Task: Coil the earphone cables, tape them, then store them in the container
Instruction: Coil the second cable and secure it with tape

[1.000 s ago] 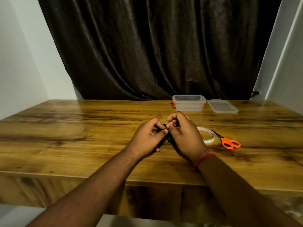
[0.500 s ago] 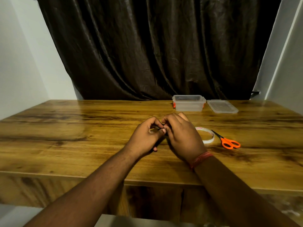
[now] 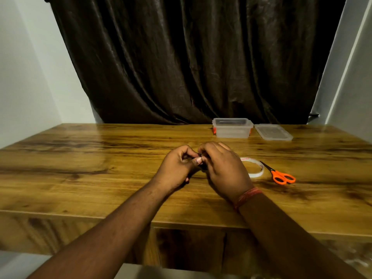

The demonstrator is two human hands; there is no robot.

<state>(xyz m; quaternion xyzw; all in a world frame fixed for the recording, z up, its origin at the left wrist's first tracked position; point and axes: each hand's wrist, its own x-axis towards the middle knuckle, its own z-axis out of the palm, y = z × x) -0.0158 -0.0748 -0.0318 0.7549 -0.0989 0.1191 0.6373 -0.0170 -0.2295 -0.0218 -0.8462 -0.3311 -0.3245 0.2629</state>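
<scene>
Earphone cable [image 3: 203,167] between curled hands

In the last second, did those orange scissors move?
No. The scissors lie just right of the tape roll, near side of the lid, as before.

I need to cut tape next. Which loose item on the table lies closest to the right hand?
The tape roll, lying partly behind the right hand; the orange scissors lie farther right.
</scene>
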